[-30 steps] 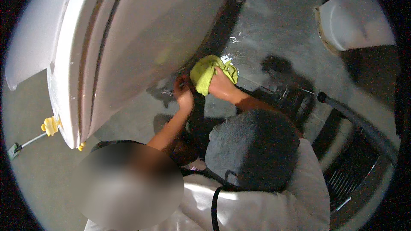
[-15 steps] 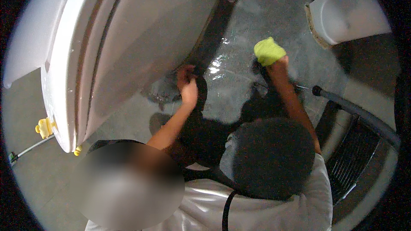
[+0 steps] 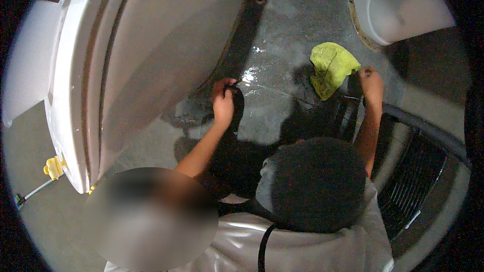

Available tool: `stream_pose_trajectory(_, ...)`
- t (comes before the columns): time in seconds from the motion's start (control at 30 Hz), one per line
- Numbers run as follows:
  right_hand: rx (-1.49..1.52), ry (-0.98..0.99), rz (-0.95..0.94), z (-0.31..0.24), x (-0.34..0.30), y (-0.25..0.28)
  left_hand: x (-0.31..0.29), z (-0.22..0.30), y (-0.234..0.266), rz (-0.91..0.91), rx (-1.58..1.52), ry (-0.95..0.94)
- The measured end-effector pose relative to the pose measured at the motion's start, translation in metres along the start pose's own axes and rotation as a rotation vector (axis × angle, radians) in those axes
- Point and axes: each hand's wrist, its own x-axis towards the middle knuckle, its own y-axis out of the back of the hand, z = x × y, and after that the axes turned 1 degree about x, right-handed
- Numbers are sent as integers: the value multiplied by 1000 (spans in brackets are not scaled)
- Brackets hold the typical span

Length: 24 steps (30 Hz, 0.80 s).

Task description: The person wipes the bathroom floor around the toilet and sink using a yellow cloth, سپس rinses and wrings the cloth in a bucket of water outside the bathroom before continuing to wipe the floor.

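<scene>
A yellow-green cloth [image 3: 333, 68] hangs partly spread and crumpled above the wet grey floor [image 3: 282, 30], with darker smudges on its lower part. My right hand [image 3: 372, 84] is closed on the cloth's right-hand edge, its fingers bunched. My left hand [image 3: 224, 105] is beside the lower side of a large white curved body [image 3: 176, 35] with dark seams along it. The left fingers are curled round something dark, too shadowed to make out. My dark-clothed knee [image 3: 317, 186] rises between my arms.
At the upper right stands a whitish translucent container [image 3: 403, 10] with a dirty rim. A black ribbed panel [image 3: 416, 176] and a thick dark tube [image 3: 428, 131] are by my right arm. A yellow fitting [image 3: 53, 167] sits at the white body's lower left.
My right hand has moved to the right and slightly nearer. The cloth, bunched over the hand before, now hangs opened out from its edge. My left hand has barely moved.
</scene>
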Motion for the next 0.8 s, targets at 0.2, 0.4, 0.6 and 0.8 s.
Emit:
stream_pose_trajectory(0.2,-237,220,105,-95,-27,-66,4,11,-14,-31,-161,29)
stream_pose_trajectory(0.4,-222,495,404,-98,-24,-75,9,34,-33,-62,-287,-7)
stream_pose_trajectory(0.6,242,821,255,-110,-88,-124,2,16,-39,-34,-320,10)
stream_pose_trajectory(0.8,768,729,115,-104,32,-47,-1,6,-13,-27,-95,-35)
